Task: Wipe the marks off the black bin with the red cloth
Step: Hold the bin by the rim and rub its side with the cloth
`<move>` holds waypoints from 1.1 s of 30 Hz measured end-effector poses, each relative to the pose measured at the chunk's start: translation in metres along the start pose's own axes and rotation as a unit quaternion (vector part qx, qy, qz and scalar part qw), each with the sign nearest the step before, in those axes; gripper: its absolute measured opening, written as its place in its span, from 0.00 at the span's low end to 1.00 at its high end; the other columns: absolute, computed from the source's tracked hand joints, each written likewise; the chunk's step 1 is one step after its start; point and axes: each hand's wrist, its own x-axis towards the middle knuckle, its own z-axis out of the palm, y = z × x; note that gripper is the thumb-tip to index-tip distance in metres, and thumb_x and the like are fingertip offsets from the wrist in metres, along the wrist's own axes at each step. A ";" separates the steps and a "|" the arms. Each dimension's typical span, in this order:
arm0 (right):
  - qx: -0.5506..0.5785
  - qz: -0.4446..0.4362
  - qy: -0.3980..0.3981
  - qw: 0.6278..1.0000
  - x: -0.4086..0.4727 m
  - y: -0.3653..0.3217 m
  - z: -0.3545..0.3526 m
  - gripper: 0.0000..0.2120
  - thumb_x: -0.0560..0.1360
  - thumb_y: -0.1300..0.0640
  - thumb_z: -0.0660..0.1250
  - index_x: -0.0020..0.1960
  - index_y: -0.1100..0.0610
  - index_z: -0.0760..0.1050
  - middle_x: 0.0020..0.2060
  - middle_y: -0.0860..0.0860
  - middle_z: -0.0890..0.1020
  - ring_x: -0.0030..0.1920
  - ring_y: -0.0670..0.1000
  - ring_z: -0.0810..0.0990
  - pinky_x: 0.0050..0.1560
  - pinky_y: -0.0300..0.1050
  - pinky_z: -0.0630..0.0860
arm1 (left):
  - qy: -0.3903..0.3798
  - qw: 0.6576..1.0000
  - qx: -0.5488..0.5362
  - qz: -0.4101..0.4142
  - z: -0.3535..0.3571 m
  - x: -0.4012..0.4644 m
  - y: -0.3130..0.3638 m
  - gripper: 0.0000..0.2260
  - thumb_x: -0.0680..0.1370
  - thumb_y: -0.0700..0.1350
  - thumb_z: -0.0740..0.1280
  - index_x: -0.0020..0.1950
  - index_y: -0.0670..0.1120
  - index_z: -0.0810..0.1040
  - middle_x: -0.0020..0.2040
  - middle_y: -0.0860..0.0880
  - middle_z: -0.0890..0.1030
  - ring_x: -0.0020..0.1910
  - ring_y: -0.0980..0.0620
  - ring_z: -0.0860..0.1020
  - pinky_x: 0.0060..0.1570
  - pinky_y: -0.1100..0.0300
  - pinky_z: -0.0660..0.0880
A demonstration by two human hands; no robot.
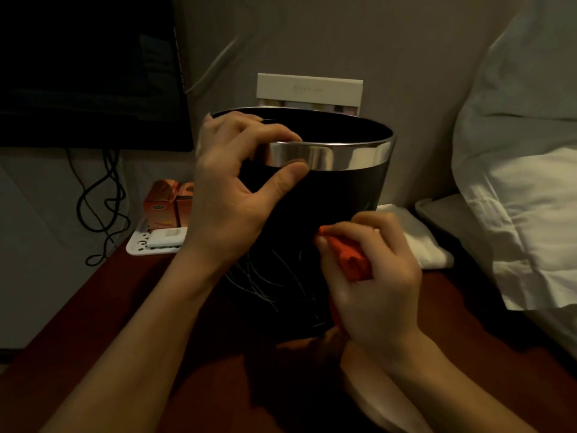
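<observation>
A black bin (331, 195) with a shiny silver rim stands upright on a dark red table. Thin white scribble marks (265, 276) run over its lower front wall. My left hand (231, 189) grips the rim at the left, fingers over the top edge and thumb pressed on the silver band. My right hand (371, 276) holds the bunched red cloth (349, 257) and presses it against the bin's lower right side, just right of the marks. The palm hides most of the cloth.
The table (109, 307) carries a white tray (140, 248) with an orange box (165, 201) at the left. A dark screen (90, 70) and cables hang behind it. A white folded cloth (418, 239) and white bedding (524, 182) lie at the right; a cream box (309, 89) stands behind the bin.
</observation>
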 end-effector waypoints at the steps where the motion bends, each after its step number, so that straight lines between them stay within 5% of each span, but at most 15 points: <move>1: -0.004 -0.001 0.018 1.000 0.003 -0.001 -0.001 0.10 0.75 0.60 0.74 0.52 0.65 0.82 0.49 0.54 0.77 0.50 0.46 0.75 0.54 0.26 0.69 | 0.000 1.000 0.003 0.004 0.000 0.001 0.000 0.10 0.75 0.52 0.70 0.56 0.55 0.76 0.50 0.59 0.73 0.58 0.56 0.70 0.61 0.41 0.67; 3: -0.017 -0.010 0.031 0.999 0.002 -0.002 0.001 0.09 0.76 0.60 0.73 0.51 0.66 0.82 0.49 0.54 0.76 0.50 0.46 0.75 0.55 0.26 0.68 | -0.002 1.000 0.011 0.009 -0.001 0.003 0.001 0.10 0.76 0.53 0.70 0.55 0.56 0.76 0.48 0.57 0.73 0.55 0.57 0.69 0.62 0.41 0.67; 9: -0.054 -0.062 -0.090 0.993 -0.030 -0.001 0.018 0.11 0.77 0.57 0.71 0.54 0.63 0.83 0.54 0.52 0.73 0.47 0.50 0.78 0.43 0.36 0.76 | 0.003 1.000 0.005 0.004 -0.004 0.004 0.001 0.10 0.75 0.53 0.71 0.55 0.55 0.77 0.44 0.58 0.72 0.52 0.58 0.69 0.60 0.50 0.69; 14: -0.083 -0.052 0.022 0.995 -0.001 -0.007 0.002 0.09 0.76 0.62 0.74 0.53 0.66 0.83 0.50 0.59 0.78 0.50 0.43 0.72 0.56 0.24 0.65 | -0.002 1.000 -0.006 -0.010 -0.006 0.006 0.004 0.10 0.74 0.51 0.73 0.54 0.54 0.79 0.44 0.61 0.72 0.53 0.55 0.70 0.57 0.59 0.66; 20: -0.048 -0.054 -0.068 0.995 -0.023 -0.009 0.015 0.10 0.77 0.57 0.71 0.53 0.63 0.83 0.52 0.55 0.76 0.49 0.48 0.77 0.49 0.31 0.73 | -0.001 0.998 -0.053 -0.028 -0.013 0.007 -0.001 0.06 0.75 0.51 0.71 0.50 0.53 0.78 0.46 0.49 0.78 0.50 0.52 0.74 0.54 0.57 0.71; 24: -0.003 -0.049 -0.038 0.998 -0.012 -0.018 0.003 0.10 0.75 0.59 0.73 0.51 0.65 0.83 0.47 0.57 0.79 0.48 0.47 0.77 0.52 0.28 0.71 | 0.005 0.996 -0.074 -0.041 -0.024 0.009 -0.008 0.03 0.77 0.48 0.70 0.48 0.50 0.78 0.47 0.43 0.78 0.48 0.45 0.76 0.50 0.54 0.74; 28: -0.015 0.001 0.021 1.000 0.003 -0.012 -0.011 0.11 0.74 0.56 0.70 0.49 0.64 0.82 0.48 0.52 0.76 0.48 0.44 0.75 0.53 0.29 0.69 | -0.012 0.999 -0.028 -0.015 -0.012 0.007 0.011 0.05 0.78 0.52 0.67 0.50 0.52 0.79 0.49 0.50 0.78 0.55 0.55 0.75 0.64 0.43 0.67; 30: -0.025 0.013 0.052 0.998 0.011 -0.005 -0.016 0.10 0.76 0.56 0.69 0.50 0.64 0.81 0.48 0.53 0.76 0.47 0.42 0.75 0.52 0.31 0.69 | -0.028 1.000 0.007 0.010 -0.004 0.006 0.021 0.08 0.76 0.55 0.67 0.51 0.54 0.79 0.49 0.56 0.78 0.57 0.60 0.73 0.72 0.43 0.56; 33: -0.034 0.011 0.087 0.996 0.020 0.002 -0.022 0.08 0.77 0.58 0.70 0.50 0.63 0.81 0.47 0.54 0.77 0.50 0.38 0.74 0.53 0.32 0.69 | -0.036 0.999 -0.007 0.006 -0.007 0.007 0.015 0.08 0.75 0.55 0.69 0.51 0.55 0.78 0.47 0.63 0.76 0.58 0.62 0.72 0.74 0.47 0.53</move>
